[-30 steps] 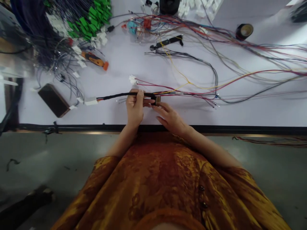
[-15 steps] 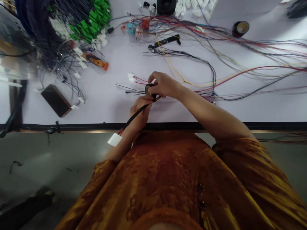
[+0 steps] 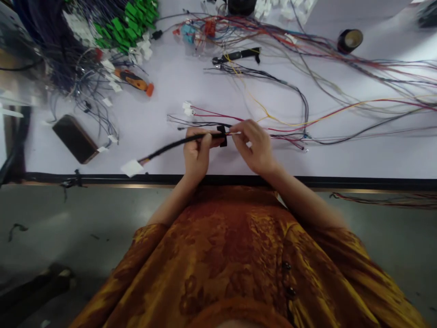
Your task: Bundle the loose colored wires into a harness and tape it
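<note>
My left hand (image 3: 198, 152) is closed around a black-sleeved cable (image 3: 170, 145), thumb on top. A white connector (image 3: 132, 168) hangs at the cable's left end, over the table edge. Crossing the cable between my hands is a piece of black tape (image 3: 222, 142); whether it is a loose strip or a roll seen edge-on, I cannot tell. My right hand (image 3: 254, 146) pinches the thin wires just right of the tape, fingertips together. Behind my hands lie red wires (image 3: 215, 112) with small white connectors (image 3: 187, 108), and black wires with bare ends.
A black tool (image 3: 237, 55) and a tape roll (image 3: 350, 41) lie further back, among long coloured wires (image 3: 341, 102). An orange-black cutter (image 3: 134, 82), a phone (image 3: 75, 139) and a heap of green connectors (image 3: 128, 27) are at left. The table edge (image 3: 324, 183) runs before me.
My right hand has come off the round tape roll and swung lower and right, now pinching wires. The cable's white connector has shifted left and up as the cable straightened.
</note>
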A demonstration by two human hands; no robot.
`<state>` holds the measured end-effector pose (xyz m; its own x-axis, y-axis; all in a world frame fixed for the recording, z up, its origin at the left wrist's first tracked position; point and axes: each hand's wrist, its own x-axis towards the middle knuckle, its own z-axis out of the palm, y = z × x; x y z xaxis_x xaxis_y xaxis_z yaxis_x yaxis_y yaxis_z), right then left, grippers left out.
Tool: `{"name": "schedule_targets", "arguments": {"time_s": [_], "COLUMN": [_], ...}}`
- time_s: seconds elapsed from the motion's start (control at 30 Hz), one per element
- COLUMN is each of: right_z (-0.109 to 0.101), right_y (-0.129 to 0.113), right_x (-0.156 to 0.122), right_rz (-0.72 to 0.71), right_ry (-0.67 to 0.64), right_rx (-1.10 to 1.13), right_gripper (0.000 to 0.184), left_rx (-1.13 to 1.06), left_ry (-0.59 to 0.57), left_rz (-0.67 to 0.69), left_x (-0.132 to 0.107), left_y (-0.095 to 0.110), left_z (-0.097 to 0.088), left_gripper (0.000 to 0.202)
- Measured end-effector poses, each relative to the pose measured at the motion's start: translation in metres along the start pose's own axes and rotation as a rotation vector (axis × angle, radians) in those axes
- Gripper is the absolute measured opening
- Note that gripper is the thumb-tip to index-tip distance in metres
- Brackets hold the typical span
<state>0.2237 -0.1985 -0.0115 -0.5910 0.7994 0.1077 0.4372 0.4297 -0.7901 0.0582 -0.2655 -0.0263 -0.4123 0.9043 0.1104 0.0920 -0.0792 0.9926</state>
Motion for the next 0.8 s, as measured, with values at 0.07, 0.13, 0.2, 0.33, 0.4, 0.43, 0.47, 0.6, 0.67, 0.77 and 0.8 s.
{"name": "schedule_targets", "arguments": {"time_s": [0.07,0.13,0.2,0.33,0.4,0.43,0.47,0.6,0.67,0.77,0.8], "right_z": [-0.012,-0.013,-0.006,0.002,-0.003,-0.005,-0.006,0.011,0.024,0.025,0.019], "right_y": [-0.004,-0.006,-0.002,0.013,0.018,0.019,0.019,0.013,0.011,0.011,0.012], "right_x": [0.028,0.054,0.076,0.088,0.071,0.057,0.040,-0.027,-0.043,-0.041,-0.036], "right_rz": [0.078,0.123,0.143,0.362,0.477,0.479,0.420,0.111,0.071,0.048,0.016], "right_ry": [-0.078,-0.246,-0.378,-0.286,-0.123,-0.045,0.013,0.005,-0.119,-0.209,-0.202], "right_rx": [-0.046,-0.079,-0.053,0.225,0.340,0.358,0.348,0.165,0.083,0.025,0.025], "right_gripper": [0.023,0.015,0.013,0.019,0.028,0.033,0.036,0.051,0.060,0.061,0.055], "left_rx": [0.191,0.387,0.480,0.486,0.395,0.318,0.231,0.010,-0.048,-0.104,-0.101], "left_ry": [-0.113,-0.189,-0.203,-0.145,-0.077,-0.033,0.009,0.081,0.077,0.026,-0.009], "left_rz": [0.190,0.361,0.439,0.397,0.281,0.208,0.138,-0.034,-0.082,-0.108,-0.105], "left_x": [-0.007,-0.013,-0.015,-0.012,-0.008,-0.006,-0.003,0.007,0.008,0.005,0.002], "left_y": [-0.003,-0.007,-0.011,-0.020,-0.024,-0.026,-0.026,-0.019,-0.012,-0.007,-0.008], "left_z": [-0.003,-0.005,-0.007,-0.012,-0.011,-0.009,-0.007,0.007,0.011,0.010,0.008], "left_gripper": [0.015,0.012,0.010,0.012,0.019,0.023,0.026,0.032,0.034,0.037,0.038]}}
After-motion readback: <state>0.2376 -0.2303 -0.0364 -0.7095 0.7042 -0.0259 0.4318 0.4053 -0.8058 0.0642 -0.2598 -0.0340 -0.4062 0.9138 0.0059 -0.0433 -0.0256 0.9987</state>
